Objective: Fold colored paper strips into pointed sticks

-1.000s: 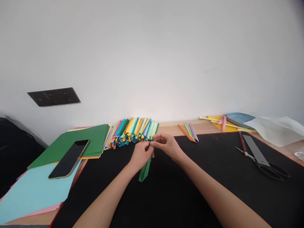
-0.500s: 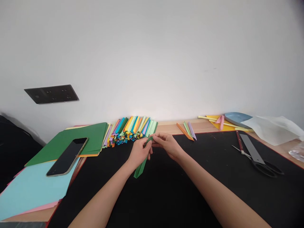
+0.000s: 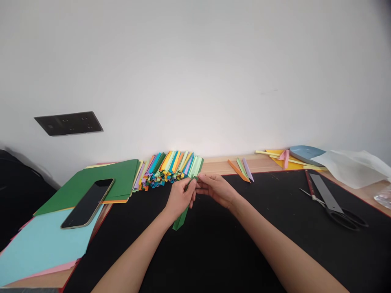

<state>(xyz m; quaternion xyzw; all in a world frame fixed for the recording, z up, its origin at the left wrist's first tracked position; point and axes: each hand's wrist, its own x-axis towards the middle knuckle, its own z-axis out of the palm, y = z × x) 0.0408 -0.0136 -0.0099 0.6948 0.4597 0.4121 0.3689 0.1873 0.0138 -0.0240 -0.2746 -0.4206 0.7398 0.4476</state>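
Note:
My left hand [image 3: 181, 196] grips a folded dark green paper strip [image 3: 181, 221] between thumb and fingers. The strip's near end hangs below that hand, showing a lengthwise crease, and its middle is hidden by the fingers. At the strip's far end, my right hand [image 3: 217, 189] is closed, with thumb and fingertips pinching the paper close to the left thumb. Just behind both hands lies a pile of folded colored paper strips [image 3: 171, 167].
A phone [image 3: 88, 203] rests on green paper sheets [image 3: 117, 179] and light blue sheets [image 3: 51, 242] at left. Three loose strips [image 3: 241, 170] lie behind right. Scissors [image 3: 343, 217], a red-handled cutter [image 3: 309, 185] and a blue tray [image 3: 305, 153] are at right, around a black mat [image 3: 232, 248].
The right thumb and fingertips have shifted slightly at the strip's far end. My left hand keeps its grip on the green strip. The whole view has moved a little.

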